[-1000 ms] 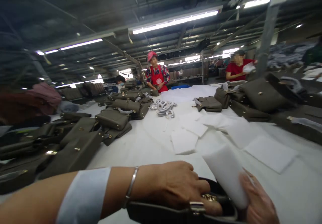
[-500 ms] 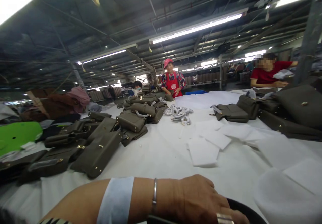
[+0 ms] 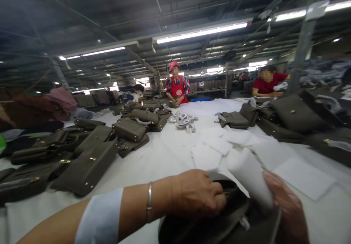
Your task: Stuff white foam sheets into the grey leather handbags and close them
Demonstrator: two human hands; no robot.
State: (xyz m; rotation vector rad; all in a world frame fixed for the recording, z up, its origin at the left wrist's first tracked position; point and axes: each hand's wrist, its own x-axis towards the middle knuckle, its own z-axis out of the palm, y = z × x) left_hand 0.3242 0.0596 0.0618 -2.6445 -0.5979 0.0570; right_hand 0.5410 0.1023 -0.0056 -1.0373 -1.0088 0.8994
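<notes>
My left hand [image 3: 196, 192] is closed on the upper edge of a dark olive handbag [image 3: 208, 222] at the near edge of the table. My right hand [image 3: 287, 207] grips a white foam sheet [image 3: 251, 176] that stands tilted at the bag's mouth; its fingers are blurred. A metal bangle and a white band circle my left forearm.
The long white table [image 3: 164, 152] carries rows of olive handbags [image 3: 90, 163] on the left and more handbags [image 3: 296, 116] on the right. Loose white sheets [image 3: 216, 145] and wrapped straps [image 3: 183, 121] lie mid-table. A person in a red apron [image 3: 177, 88] and another person in red [image 3: 267, 83] work at the far end.
The view has dropped back down. My right hand with the white sheet is in view again at the bag's mouth, and my left hand has closed more tightly on the bag's edge.
</notes>
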